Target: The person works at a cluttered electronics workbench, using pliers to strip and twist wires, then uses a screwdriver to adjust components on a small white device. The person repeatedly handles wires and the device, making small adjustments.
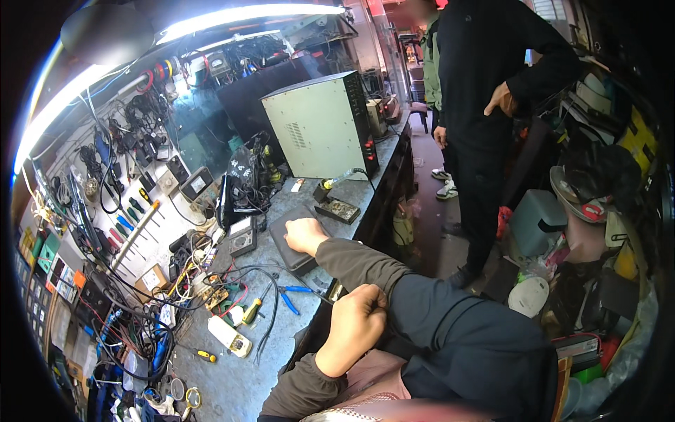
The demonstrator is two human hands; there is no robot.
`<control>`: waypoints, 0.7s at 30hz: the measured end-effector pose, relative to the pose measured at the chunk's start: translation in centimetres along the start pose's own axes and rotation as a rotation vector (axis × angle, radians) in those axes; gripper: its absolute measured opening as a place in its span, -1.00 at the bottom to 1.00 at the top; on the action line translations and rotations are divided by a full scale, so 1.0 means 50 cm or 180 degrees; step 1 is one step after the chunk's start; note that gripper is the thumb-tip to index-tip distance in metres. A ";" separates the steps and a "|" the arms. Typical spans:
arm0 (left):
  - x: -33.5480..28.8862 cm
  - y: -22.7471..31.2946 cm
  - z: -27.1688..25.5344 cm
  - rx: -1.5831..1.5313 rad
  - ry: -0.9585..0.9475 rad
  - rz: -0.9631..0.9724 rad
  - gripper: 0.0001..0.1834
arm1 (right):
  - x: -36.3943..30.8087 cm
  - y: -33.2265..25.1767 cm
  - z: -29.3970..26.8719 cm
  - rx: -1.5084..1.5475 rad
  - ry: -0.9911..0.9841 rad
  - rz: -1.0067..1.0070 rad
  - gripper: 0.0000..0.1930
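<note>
My right hand [306, 236] is closed and rests on the dark grey flat case [298, 261] lying on the bench; I see nothing in its fingers. My left hand [356, 325] is curled into a fist at the bench's near edge, and its palm side is hidden. Beside it lie blue-handled pliers [290, 298], and a black cable [271, 309] bends across the bench top. Farther left are a yellow-green screwdriver [251, 311] and a white handheld device [229, 336]. A grey meter [243, 236] stands left of the case.
A large pale metal-cased unit [313, 130] stands at the back of the bench, with a soldering stand [337, 209] before it. Tangled wires [204, 281] cover the left side. Screwdrivers hang in a rack [137, 232]. A person in black [478, 126] stands beyond the bench, another behind.
</note>
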State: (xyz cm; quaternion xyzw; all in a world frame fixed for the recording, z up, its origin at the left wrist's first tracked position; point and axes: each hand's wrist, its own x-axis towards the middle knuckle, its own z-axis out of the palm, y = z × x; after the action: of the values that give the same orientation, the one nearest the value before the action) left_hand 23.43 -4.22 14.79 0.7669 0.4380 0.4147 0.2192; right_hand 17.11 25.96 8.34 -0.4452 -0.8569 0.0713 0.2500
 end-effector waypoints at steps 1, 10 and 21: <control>0.002 -0.009 0.000 -0.0211 -0.0050 0.0019 -0.85 | 0.002 0.004 0.001 -0.0017 0.0064 -0.0036 -0.62; -0.015 0.015 -0.004 -0.0865 -0.0363 -0.0299 -0.81 | -0.004 0.010 -0.003 -0.0280 0.0522 -0.0249 -0.72; -0.018 -0.017 0.032 0.0518 0.0231 0.0284 -0.54 | 0.005 -0.009 -0.005 -0.0418 0.0197 -0.0077 -0.63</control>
State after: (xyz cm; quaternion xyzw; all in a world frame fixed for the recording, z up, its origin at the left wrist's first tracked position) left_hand 24.09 -4.50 12.92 0.7854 0.4433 0.4146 0.1215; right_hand 16.79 25.86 8.78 -0.4522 -0.8569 -0.0020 0.2475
